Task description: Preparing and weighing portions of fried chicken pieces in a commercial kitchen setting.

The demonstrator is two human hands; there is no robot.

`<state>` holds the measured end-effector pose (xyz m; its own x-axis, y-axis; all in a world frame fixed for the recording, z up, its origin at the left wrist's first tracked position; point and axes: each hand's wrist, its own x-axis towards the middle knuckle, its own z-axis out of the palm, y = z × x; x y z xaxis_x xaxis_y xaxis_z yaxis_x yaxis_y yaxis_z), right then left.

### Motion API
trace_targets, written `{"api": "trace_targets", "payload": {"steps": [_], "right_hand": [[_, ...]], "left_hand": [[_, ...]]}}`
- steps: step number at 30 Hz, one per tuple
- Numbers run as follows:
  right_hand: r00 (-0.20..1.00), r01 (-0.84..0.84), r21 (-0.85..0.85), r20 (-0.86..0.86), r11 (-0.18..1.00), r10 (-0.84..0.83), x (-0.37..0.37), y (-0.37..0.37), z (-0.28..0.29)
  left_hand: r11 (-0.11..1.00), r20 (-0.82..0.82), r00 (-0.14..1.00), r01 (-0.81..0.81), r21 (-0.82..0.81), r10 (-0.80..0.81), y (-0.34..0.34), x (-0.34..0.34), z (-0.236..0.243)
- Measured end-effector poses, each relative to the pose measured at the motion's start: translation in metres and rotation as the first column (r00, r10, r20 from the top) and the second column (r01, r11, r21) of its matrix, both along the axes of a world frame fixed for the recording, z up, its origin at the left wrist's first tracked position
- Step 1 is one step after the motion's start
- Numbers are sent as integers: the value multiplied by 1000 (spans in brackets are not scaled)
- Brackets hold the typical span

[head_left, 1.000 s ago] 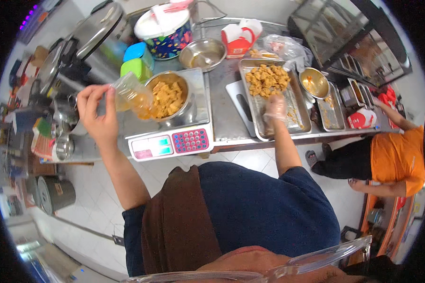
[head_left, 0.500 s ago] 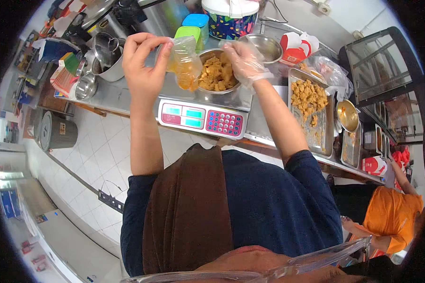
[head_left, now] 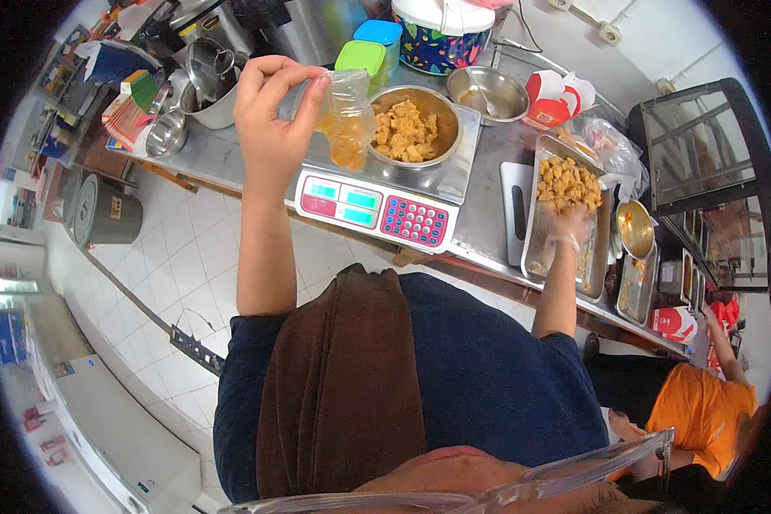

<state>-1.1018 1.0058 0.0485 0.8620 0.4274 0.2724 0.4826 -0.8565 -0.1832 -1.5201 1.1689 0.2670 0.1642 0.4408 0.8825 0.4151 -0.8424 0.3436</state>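
On the steel table (head_left: 480, 236), what we notice first is the change on our right: half a second ago our gloved right hand (head_left: 569, 224) was above the steel bowl (head_left: 451, 133), and now it is down in the long metal tray (head_left: 536, 259), by the near side of the heap of brown pieces (head_left: 567, 182). That leaves the bowl uncovered, so we see its load of pieces (head_left: 405, 131) plainly, lying lower toward the right wall; the tray, we judge, is the supply the bowl is being filled from. The bowl sits on the scale (head_left: 374, 208), whose panel lines the table's front edge, while the tray's near end also reaches that edge, farther right, beside the white board (head_left: 506, 193). Our bare left hand (head_left: 276, 120) pinches a clear plastic bag (head_left: 349, 127) between thumb and finger — limp, stained orange, hanging just left of the bowl — as it did then. The right fingers are blurred, so we cannot tell whether they have closed on any pieces. Toward the table's back edge rests a second bowl with a spoon (head_left: 505, 88).
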Motion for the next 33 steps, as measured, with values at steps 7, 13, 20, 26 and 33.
{"api": "trace_targets", "payload": {"steps": [7,13,20,26,33], "right_hand": [[980,-195,-94,-59,976,190,15,-21,-39],[928,-350,171,-73,921,366,25,-28,-44],[664,-277,585,-457,762,592,-58,35,82],[195,-189,804,-532,564,824,-142,125,124],[427,-191,795,-461,575,778,-91,97,93]], "left_hand": [[1000,15,1000,-8,-24,8,-6,7,0],[1000,30,999,-18,-22,18,-8,6,-1],[999,39,999,-27,-35,28,-12,2,-3],[998,63,998,12,-54,-9,-11,4,0],[998,62,998,0,-63,3,-9,-3,-2]]}}
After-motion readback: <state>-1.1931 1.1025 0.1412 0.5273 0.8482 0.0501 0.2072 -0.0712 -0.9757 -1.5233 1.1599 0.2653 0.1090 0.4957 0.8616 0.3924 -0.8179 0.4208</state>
